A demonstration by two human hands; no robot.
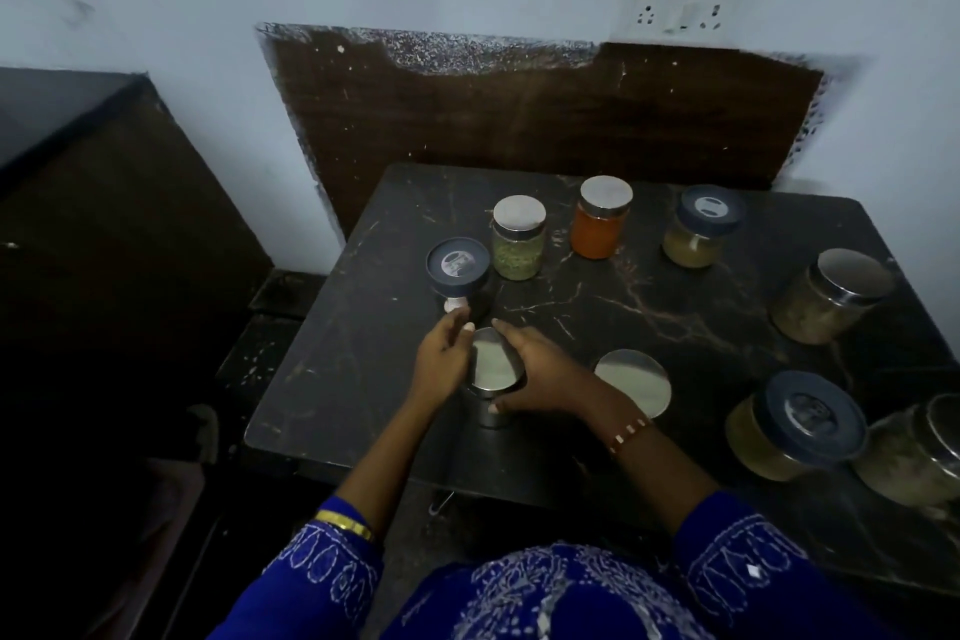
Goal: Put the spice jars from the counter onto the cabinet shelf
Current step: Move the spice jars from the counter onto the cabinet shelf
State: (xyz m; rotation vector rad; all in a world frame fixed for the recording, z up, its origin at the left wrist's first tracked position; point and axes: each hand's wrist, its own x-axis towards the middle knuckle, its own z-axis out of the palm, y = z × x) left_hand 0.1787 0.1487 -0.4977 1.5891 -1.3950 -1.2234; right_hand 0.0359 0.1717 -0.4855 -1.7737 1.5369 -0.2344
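Observation:
A dark jar with a steel lid (492,365) stands near the front left of the black marble counter (649,322). My left hand (441,359) touches its left side and my right hand (540,372) wraps its right side, so both hold it. Just behind stands a blue-lidded jar (458,270). Further back are a green spice jar (518,242), an orange spice jar (600,218) and a blue-lidded yellow jar (698,229). A steel-lidded jar (632,379) sits right of my right wrist.
Three more jars stand along the right edge: a steel-lidded one (831,296), a blue-lidded one (795,424) and one at the frame's border (914,457). A dark wooden cabinet (104,224) is at the left, across a gap. A wall socket (680,10) is above.

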